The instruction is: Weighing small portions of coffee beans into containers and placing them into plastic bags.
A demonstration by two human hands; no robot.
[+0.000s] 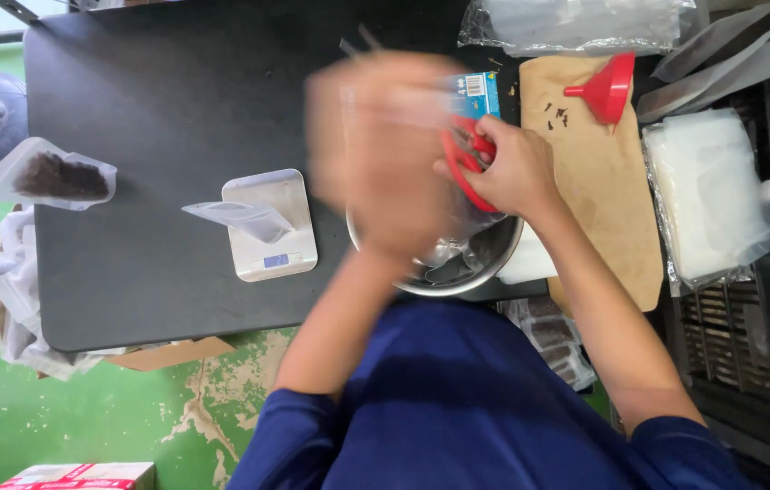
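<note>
**Red scissors over a shiny bowl**

Blue sleeves are showing at the bottom of the view, closest to the camera. The person's two arms are reaching up from there to a black table (176, 109). Both hands are hanging over a shiny metal bowl (480, 263) at the table's near edge.

The right hand (516, 172) is gripping red scissors (466, 163), with its fingers curled tight around the handles. The left hand (380, 154) is just beside the scissors. It is very blurry, so nobody can tell how its fingers are sitting.

To the left, a clear pouch (244, 218) is lying on a small white scale (271, 227). Farther left, a bag of dark bits (53, 177) is sitting at the table's edge.

Behind the hands, a blue box (475, 95) is peeking out. To the right, a red funnel (607, 86) is resting on brown paper (603, 191).
</note>
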